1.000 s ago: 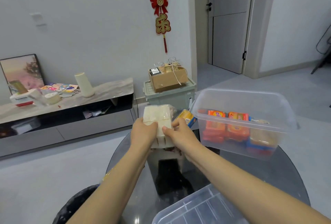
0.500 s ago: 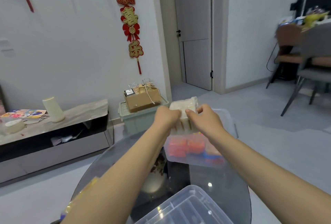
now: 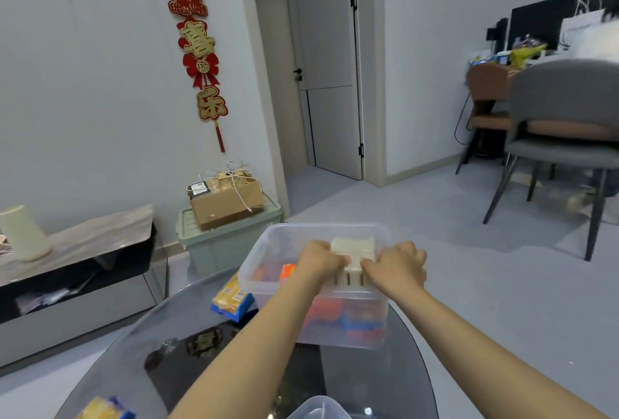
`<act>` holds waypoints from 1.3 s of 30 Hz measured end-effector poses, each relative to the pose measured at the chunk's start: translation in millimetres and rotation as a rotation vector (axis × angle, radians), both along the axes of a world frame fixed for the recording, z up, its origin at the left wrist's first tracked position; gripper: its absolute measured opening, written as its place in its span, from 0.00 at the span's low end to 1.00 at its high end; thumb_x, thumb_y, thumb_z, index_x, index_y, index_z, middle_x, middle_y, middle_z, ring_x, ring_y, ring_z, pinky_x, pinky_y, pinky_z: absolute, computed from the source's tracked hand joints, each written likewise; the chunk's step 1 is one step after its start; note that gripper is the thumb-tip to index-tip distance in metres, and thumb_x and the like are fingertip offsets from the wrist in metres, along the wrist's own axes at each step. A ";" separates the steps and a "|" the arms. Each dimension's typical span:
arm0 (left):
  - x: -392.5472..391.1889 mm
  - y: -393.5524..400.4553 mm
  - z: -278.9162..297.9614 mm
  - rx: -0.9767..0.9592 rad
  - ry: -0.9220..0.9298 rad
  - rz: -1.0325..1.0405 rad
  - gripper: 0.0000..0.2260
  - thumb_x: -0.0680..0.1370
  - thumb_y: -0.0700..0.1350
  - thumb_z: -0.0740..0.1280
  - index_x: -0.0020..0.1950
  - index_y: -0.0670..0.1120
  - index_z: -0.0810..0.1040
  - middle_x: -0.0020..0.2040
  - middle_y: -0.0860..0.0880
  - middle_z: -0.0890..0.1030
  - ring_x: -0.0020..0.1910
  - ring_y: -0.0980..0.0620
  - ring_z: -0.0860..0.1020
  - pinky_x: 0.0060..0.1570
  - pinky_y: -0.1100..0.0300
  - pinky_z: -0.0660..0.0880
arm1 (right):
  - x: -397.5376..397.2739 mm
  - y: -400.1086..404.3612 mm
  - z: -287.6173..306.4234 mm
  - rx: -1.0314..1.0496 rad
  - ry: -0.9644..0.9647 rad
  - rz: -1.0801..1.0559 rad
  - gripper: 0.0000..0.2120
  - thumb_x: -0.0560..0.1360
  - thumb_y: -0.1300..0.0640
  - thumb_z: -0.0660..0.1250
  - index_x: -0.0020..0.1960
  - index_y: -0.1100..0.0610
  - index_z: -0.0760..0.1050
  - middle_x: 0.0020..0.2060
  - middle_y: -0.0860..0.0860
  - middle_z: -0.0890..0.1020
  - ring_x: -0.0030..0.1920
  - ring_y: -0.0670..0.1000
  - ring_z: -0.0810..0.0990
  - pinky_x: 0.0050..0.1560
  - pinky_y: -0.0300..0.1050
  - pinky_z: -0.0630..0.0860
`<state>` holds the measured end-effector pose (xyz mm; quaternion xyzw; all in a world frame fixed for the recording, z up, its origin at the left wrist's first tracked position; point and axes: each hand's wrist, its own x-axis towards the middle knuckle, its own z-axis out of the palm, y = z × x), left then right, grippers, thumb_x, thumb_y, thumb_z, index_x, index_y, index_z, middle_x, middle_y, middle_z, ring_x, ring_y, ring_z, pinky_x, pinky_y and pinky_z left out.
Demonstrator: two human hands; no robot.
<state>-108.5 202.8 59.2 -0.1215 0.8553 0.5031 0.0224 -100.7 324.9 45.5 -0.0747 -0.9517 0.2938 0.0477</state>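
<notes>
A clear plastic bin (image 3: 254,271) stands on the round dark glass table (image 3: 174,345), with red, orange and blue snack packs in it. Inside the bin's open top I hold a cream-coloured pack (image 3: 353,248). My left hand (image 3: 318,263) grips its left side and my right hand (image 3: 397,266) grips its right side, fingers curled over it. The lower part of the pack shows through the bin's near wall. A yellow and blue snack pack (image 3: 231,296) lies on the table just left of the bin.
A clear lid (image 3: 318,410) sits at the table's near edge, and another yellow pack (image 3: 100,410) at the lower left. Beyond the table stand a green crate (image 3: 231,234) with a cardboard box (image 3: 227,201), a low cabinet (image 3: 77,284) and grey chairs (image 3: 562,137).
Both hands have carried the cream pack from the table's left side over to the right and lowered it into the clear bin. The camera view has turned right.
</notes>
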 end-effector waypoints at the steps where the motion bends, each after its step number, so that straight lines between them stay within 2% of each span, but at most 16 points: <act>1: -0.4 0.1 -0.2 -0.065 -0.024 -0.049 0.08 0.73 0.39 0.70 0.50 0.40 0.77 0.51 0.40 0.80 0.47 0.44 0.80 0.42 0.59 0.77 | -0.5 0.7 -3.0 -0.018 -0.002 -0.005 0.14 0.72 0.53 0.62 0.55 0.58 0.75 0.60 0.55 0.67 0.62 0.58 0.63 0.53 0.46 0.68; 2: -1.9 0.4 -0.6 -0.152 -0.064 -0.093 0.16 0.73 0.40 0.70 0.58 0.37 0.76 0.57 0.39 0.79 0.54 0.42 0.79 0.52 0.54 0.77 | -1.0 1.2 -6.3 -0.042 0.005 -0.009 0.13 0.71 0.58 0.62 0.54 0.60 0.75 0.60 0.55 0.66 0.61 0.58 0.63 0.51 0.46 0.68; 3: -2.1 0.8 1.8 -0.229 -0.086 -0.127 0.19 0.73 0.41 0.70 0.62 0.36 0.74 0.60 0.39 0.78 0.58 0.41 0.78 0.58 0.51 0.76 | -1.0 2.0 -8.2 -0.058 0.021 -0.010 0.12 0.71 0.61 0.62 0.53 0.60 0.75 0.60 0.54 0.66 0.61 0.57 0.63 0.51 0.46 0.69; 5: -4.7 -1.5 2.0 -0.351 -0.127 -0.177 0.20 0.74 0.42 0.69 0.64 0.36 0.73 0.61 0.39 0.78 0.59 0.41 0.77 0.62 0.50 0.73 | -0.8 2.2 -11.9 -0.072 0.047 0.007 0.12 0.70 0.64 0.60 0.52 0.60 0.77 0.59 0.53 0.67 0.60 0.56 0.63 0.51 0.44 0.70; 9: -0.7 -0.5 -0.5 -0.482 -0.099 -0.236 0.14 0.77 0.41 0.61 0.58 0.36 0.75 0.61 0.37 0.78 0.53 0.42 0.76 0.54 0.53 0.72 | 3.1 2.8 -15.5 0.004 0.089 0.030 0.16 0.70 0.61 0.61 0.56 0.54 0.77 0.60 0.51 0.69 0.61 0.55 0.64 0.58 0.43 0.64; 11: 2.6 0.8 -1.7 -0.526 -0.036 -0.238 0.11 0.77 0.41 0.58 0.53 0.38 0.77 0.63 0.37 0.76 0.60 0.40 0.75 0.57 0.54 0.71 | 6.6 1.4 -14.8 0.059 0.106 0.028 0.16 0.71 0.57 0.62 0.58 0.51 0.77 0.60 0.50 0.70 0.61 0.55 0.64 0.59 0.44 0.61; 12: 5.2 0.5 -2.3 -0.526 0.005 -0.235 0.11 0.78 0.41 0.57 0.54 0.41 0.77 0.66 0.39 0.75 0.64 0.41 0.73 0.61 0.55 0.69 | 9.3 0.1 -14.0 0.075 0.117 0.032 0.16 0.72 0.55 0.62 0.59 0.50 0.77 0.61 0.50 0.71 0.62 0.55 0.64 0.59 0.45 0.60; 14: 13.5 -2.3 -2.3 -0.479 0.123 -0.204 0.16 0.78 0.42 0.57 0.64 0.43 0.74 0.69 0.43 0.74 0.67 0.45 0.71 0.65 0.56 0.67 | 15.8 -3.8 -12.7 0.085 0.152 0.052 0.16 0.73 0.52 0.62 0.61 0.49 0.77 0.61 0.49 0.72 0.63 0.54 0.64 0.60 0.45 0.58; 16: 24.3 -8.1 -1.0 -0.421 0.260 -0.145 0.18 0.77 0.40 0.57 0.66 0.44 0.73 0.66 0.45 0.76 0.64 0.47 0.74 0.62 0.58 0.69 | 23.4 -10.2 -10.3 0.081 0.215 0.100 0.16 0.75 0.50 0.61 0.62 0.48 0.76 0.62 0.49 0.73 0.64 0.54 0.64 0.62 0.46 0.57; 19: 49.9 -25.9 2.0 -0.349 0.426 -0.029 0.17 0.75 0.38 0.57 0.61 0.46 0.77 0.61 0.47 0.80 0.58 0.50 0.77 0.52 0.63 0.70 | 36.9 -34.0 -3.8 0.003 0.351 0.213 0.16 0.75 0.52 0.61 0.61 0.48 0.76 0.61 0.48 0.75 0.64 0.53 0.65 0.62 0.47 0.59; 23: 84.1 -67.4 -0.3 -0.335 0.537 0.136 0.16 0.74 0.38 0.58 0.56 0.47 0.79 0.58 0.49 0.79 0.53 0.53 0.76 0.50 0.62 0.68 | 54.0 -84.3 -2.5 -0.082 0.464 0.387 0.15 0.75 0.54 0.62 0.61 0.50 0.77 0.58 0.49 0.76 0.61 0.53 0.68 0.60 0.47 0.63; 26: 98.2 -104.0 -11.1 -0.353 0.474 0.221 0.15 0.74 0.38 0.58 0.56 0.46 0.78 0.57 0.46 0.78 0.53 0.49 0.77 0.51 0.56 0.73 | 62.0 -119.2 -15.2 -0.134 0.472 0.504 0.16 0.74 0.56 0.63 0.61 0.53 0.77 0.56 0.51 0.78 0.60 0.53 0.69 0.61 0.45 0.65; 29: 102.1 -143.5 -30.9 -0.341 0.361 0.286 0.15 0.73 0.37 0.58 0.56 0.45 0.77 0.57 0.44 0.78 0.53 0.46 0.77 0.54 0.51 0.75 | 66.2 -151.2 -35.5 -0.194 0.427 0.577 0.15 0.73 0.60 0.63 0.59 0.56 0.78 0.55 0.53 0.79 0.59 0.54 0.71 0.59 0.40 0.63; 31: 97.6 -166.9 -47.9 -0.322 0.302 0.310 0.14 0.74 0.38 0.58 0.57 0.45 0.77 0.58 0.43 0.78 0.52 0.47 0.78 0.53 0.53 0.76 | 64.7 -167.1 -49.3 -0.204 0.384 0.617 0.16 0.74 0.61 0.63 0.60 0.57 0.77 0.56 0.53 0.79 0.60 0.53 0.71 0.58 0.37 0.62; 34: 86.9 -191.3 -71.1 -0.320 0.216 0.329 0.13 0.75 0.39 0.59 0.58 0.46 0.77 0.59 0.43 0.77 0.50 0.48 0.78 0.48 0.57 0.74 | 57.9 -182.8 -67.6 -0.235 0.305 0.648 0.16 0.75 0.63 0.62 0.62 0.58 0.76 0.58 0.54 0.79 0.61 0.52 0.73 0.59 0.36 0.64; 39: 57.7 -212.4 -100.6 -0.324 0.150 0.284 0.15 0.77 0.45 0.63 0.63 0.48 0.76 0.64 0.46 0.76 0.60 0.47 0.76 0.58 0.49 0.75 | 44.3 -200.3 -95.2 -0.268 0.165 0.628 0.20 0.76 0.64 0.60 0.68 0.56 0.70 0.64 0.52 0.76 0.63 0.51 0.74 0.60 0.37 0.68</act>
